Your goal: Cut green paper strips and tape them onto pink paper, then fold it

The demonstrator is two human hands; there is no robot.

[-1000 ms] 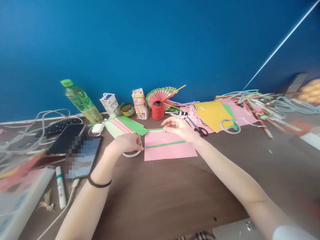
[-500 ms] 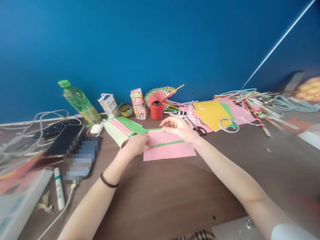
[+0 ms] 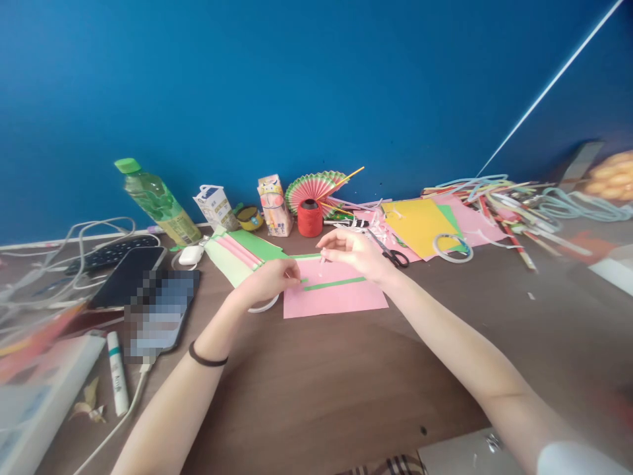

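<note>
A pink sheet of paper [image 3: 336, 303] lies on the table with a narrow green strip [image 3: 335, 284] across it. Over the sheet's left edge, my left hand [image 3: 270, 280] is closed in a pinch; a bit of green shows at its fingertips, but what it grips is unclear. My right hand [image 3: 353, 254] hovers over the sheet's upper right, thumb and forefinger pinching a small whitish strip [image 3: 323, 259]. A roll of tape [image 3: 266, 305] is partly hidden by my left hand. Scissors [image 3: 394, 256] with black handles lie just beyond my right hand.
Green paper [image 3: 257, 244] and pink strips lie at the left. Behind are a red thread spool [image 3: 310, 221], a folded paper fan [image 3: 309, 188], a carton [image 3: 275, 208] and a green bottle [image 3: 161, 204]. Yellow paper [image 3: 418, 227] bears another tape roll [image 3: 453, 257]. Two phones and a marker [image 3: 117, 374] lie left.
My left hand has shifted slightly left and up, uncovering the left end of the green strip and part of the tape roll. My right hand stays nearly in place.
</note>
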